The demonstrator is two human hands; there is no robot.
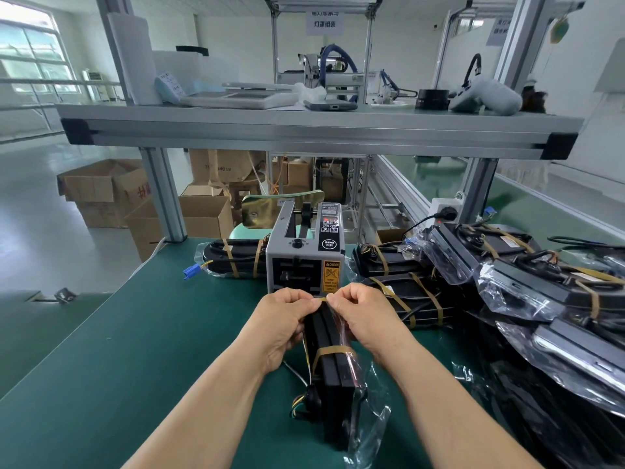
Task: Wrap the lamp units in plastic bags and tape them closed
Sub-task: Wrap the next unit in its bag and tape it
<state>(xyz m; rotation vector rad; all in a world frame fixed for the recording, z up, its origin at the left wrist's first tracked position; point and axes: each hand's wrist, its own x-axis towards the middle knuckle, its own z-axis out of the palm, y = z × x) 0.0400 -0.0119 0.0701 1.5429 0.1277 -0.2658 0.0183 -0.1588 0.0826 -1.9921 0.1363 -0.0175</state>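
Lamp unit, bagged, lies on the green mat just before the tape dispenser. One tape band is on. Left hand and right hand each pinch a second tape strip at its far end. Next, likely: press it round. Open mat lies left; wrapped units crowd right.

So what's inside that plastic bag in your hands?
The plastic bag holds a long black lamp unit, with a tan tape band around it. Its far end is hidden under the left hand and right hand, pinching a tape strip.
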